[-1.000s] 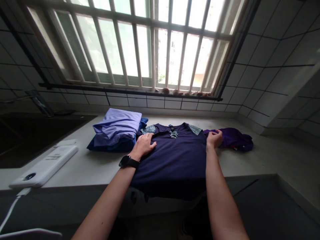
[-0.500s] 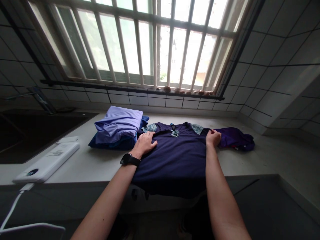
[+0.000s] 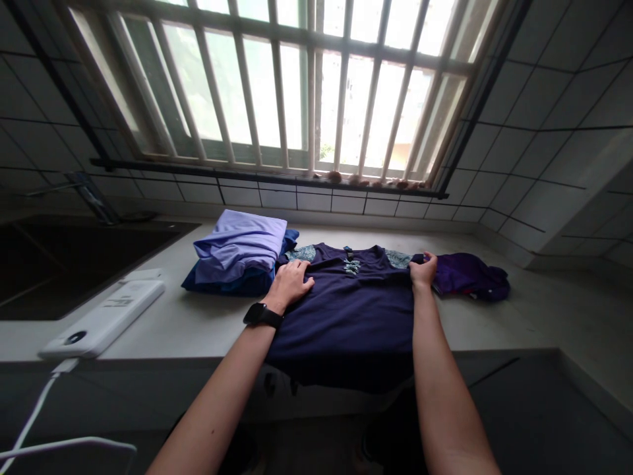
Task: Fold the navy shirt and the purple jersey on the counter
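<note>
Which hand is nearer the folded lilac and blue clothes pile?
Left. The left hand rests flat on the navy shirt right beside the folded lilac and blue clothes pile; the right hand grips the shirt's far shoulder.

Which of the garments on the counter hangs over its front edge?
The dark navy shirt under both hands; the folded pile and crumpled purple garment lie wholly on the counter.
</note>
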`<control>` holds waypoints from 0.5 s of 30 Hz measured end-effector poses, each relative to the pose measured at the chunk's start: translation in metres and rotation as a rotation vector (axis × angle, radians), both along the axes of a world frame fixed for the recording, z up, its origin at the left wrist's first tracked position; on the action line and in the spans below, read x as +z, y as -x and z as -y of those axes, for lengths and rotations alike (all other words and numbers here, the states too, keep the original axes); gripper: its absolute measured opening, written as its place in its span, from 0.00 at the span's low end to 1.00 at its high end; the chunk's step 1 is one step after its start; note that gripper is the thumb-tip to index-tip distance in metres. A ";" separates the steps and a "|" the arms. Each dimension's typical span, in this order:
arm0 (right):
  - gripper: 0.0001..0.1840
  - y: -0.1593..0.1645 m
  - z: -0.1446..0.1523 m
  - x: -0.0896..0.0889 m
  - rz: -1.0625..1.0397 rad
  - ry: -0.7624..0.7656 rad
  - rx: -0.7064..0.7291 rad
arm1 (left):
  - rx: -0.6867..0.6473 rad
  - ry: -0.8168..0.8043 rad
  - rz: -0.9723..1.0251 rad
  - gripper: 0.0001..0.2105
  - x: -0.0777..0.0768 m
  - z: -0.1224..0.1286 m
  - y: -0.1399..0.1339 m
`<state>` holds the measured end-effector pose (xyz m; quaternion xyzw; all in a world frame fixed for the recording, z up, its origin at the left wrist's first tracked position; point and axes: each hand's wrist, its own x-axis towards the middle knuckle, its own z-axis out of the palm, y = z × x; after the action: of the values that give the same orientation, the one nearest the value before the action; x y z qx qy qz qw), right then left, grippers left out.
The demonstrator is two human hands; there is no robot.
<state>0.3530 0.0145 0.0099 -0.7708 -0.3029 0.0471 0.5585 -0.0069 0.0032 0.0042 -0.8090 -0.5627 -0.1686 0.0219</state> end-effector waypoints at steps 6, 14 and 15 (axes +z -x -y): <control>0.27 0.011 0.017 0.006 0.279 0.024 -0.274 | 0.075 -0.005 -0.108 0.15 0.008 0.005 -0.004; 0.27 0.096 0.003 0.005 0.716 0.413 0.846 | 0.055 -0.052 -0.104 0.17 0.006 0.004 -0.002; 0.28 0.105 0.000 0.003 0.746 0.508 0.916 | 0.066 -0.051 -0.110 0.17 0.005 0.004 -0.003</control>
<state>0.2482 0.0150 0.0127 -0.6359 -0.7550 0.0797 0.1389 -0.0044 -0.0005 0.0090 -0.7973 -0.5825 -0.1372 0.0790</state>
